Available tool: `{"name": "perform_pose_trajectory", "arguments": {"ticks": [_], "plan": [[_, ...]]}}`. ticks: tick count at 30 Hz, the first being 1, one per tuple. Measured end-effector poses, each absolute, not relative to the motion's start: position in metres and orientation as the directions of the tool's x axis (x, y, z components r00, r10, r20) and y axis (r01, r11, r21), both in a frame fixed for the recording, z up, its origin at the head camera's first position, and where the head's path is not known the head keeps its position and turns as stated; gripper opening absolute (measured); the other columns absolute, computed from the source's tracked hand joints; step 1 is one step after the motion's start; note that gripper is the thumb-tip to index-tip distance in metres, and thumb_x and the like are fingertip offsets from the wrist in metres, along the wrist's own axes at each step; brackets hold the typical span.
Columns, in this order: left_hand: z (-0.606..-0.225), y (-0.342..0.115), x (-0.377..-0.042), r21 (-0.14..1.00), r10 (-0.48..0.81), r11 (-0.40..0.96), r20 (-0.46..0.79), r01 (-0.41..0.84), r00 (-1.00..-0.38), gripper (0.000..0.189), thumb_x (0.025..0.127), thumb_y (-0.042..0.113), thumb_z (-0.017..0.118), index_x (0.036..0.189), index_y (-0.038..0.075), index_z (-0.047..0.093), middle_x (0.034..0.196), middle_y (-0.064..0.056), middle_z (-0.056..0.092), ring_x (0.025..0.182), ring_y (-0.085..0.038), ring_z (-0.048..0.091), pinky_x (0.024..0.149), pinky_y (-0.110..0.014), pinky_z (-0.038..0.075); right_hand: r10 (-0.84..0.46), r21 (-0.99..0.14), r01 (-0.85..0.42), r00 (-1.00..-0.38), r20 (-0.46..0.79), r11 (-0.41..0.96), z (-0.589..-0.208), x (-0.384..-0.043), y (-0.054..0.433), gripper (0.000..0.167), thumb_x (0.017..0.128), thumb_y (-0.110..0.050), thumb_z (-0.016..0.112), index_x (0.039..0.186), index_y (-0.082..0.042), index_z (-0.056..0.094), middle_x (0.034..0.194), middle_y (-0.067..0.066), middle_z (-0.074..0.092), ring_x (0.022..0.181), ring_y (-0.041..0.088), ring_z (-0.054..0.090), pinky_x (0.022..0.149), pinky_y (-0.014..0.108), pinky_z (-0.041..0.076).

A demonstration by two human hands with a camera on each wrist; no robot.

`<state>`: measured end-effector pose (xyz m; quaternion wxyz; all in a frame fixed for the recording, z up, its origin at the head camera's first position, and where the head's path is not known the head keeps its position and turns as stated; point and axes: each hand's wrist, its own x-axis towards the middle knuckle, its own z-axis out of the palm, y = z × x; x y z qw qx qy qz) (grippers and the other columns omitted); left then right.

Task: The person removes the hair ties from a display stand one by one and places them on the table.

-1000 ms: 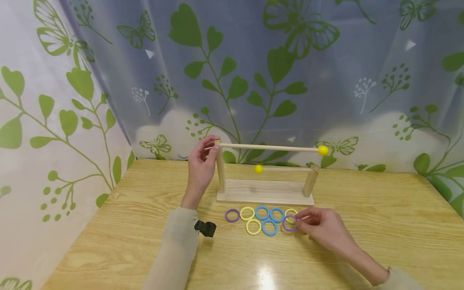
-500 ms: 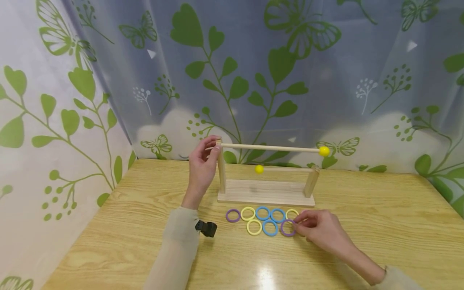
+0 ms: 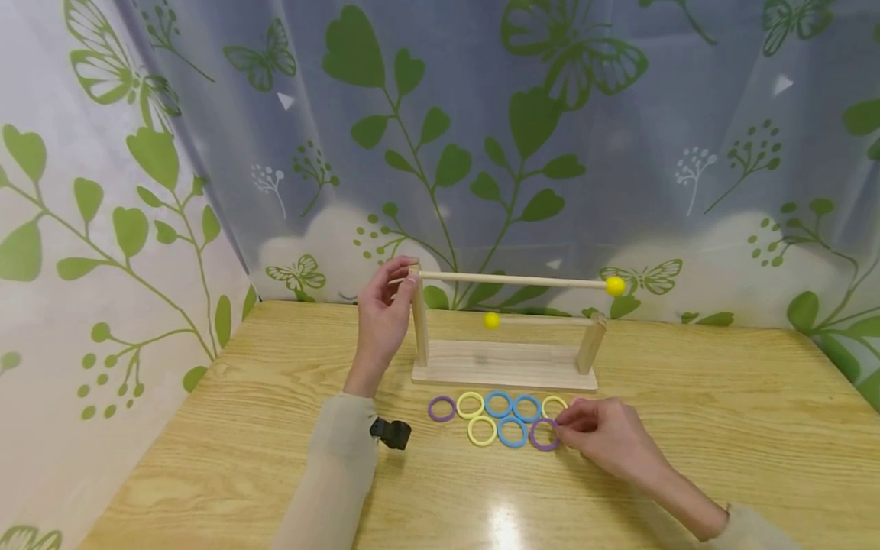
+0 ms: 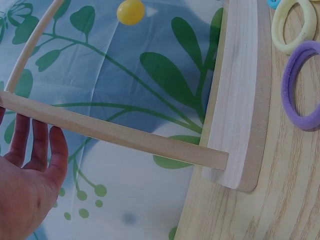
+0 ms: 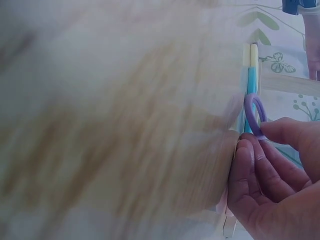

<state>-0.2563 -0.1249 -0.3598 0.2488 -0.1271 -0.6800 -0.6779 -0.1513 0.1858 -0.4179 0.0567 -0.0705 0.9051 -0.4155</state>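
Note:
A wooden stand [image 3: 505, 363] has two upright posts, each with a rod. The upper rod [image 3: 509, 280] ends in a yellow ball [image 3: 615, 286] at right; the lower rod [image 3: 543, 321] ends in another yellow ball [image 3: 491, 321]. My left hand [image 3: 385, 313] holds the top of the left post [image 3: 420, 328], thumb in front; in the left wrist view its fingers lie along the post [image 4: 125, 132]. Between thumb and fingers, my right hand [image 3: 615, 439] pinches the edge of a purple ring [image 5: 248, 107], which is tilted up in the right wrist view.
In front of the stand lie several rings: a purple ring [image 3: 431, 409] at the left end, yellow rings [image 3: 470, 418] and blue rings [image 3: 512, 445]. A pink ring [image 3: 580, 399] is mostly hidden behind my right hand. A patterned curtain [image 3: 440, 153] hangs behind the table [image 3: 227, 428].
My right hand has moved slightly left and down with the purple ring, bringing it beside the lower blue ring. My left hand stays on the post.

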Motion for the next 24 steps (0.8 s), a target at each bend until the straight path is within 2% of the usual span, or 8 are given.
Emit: {"name": "perform_pose_trajectory", "arguments": {"ticks": [14, 24], "plan": [[-0.3602, -0.1251, -0.2571, 0.858, -0.171, 0.049, 0.512, 0.512, -0.842, 0.025, 0.101, 0.005, 0.059, 0.124, 0.001, 0.067, 0.105, -0.005, 0.065, 0.09, -0.009, 0.066, 0.078, -0.019, 0.055, -0.166, -0.751, -0.084, -0.985, -0.035, 0.655, -0.4184, -0.154, 0.1842, 0.011, 0.086, -0.02, 0.08, 0.093, -0.012, 0.077, 0.081, -0.002, 0.077, 0.065, 0.007, 0.066, 0.053, 0.022, 0.049], [-0.3601, -0.1246, -0.2572, 0.858, -0.169, 0.05, 0.511, 0.511, -0.843, 0.025, 0.101, 0.005, 0.059, 0.124, 0.0, 0.066, 0.103, -0.002, 0.064, 0.09, -0.008, 0.065, 0.078, -0.019, 0.055, -0.139, -0.762, -0.046, -0.989, -0.058, 0.645, -0.4172, -0.1537, 0.1845, 0.014, 0.086, -0.02, 0.08, 0.096, -0.01, 0.077, 0.084, 0.0, 0.078, 0.069, 0.009, 0.068, 0.055, 0.023, 0.053]]}}
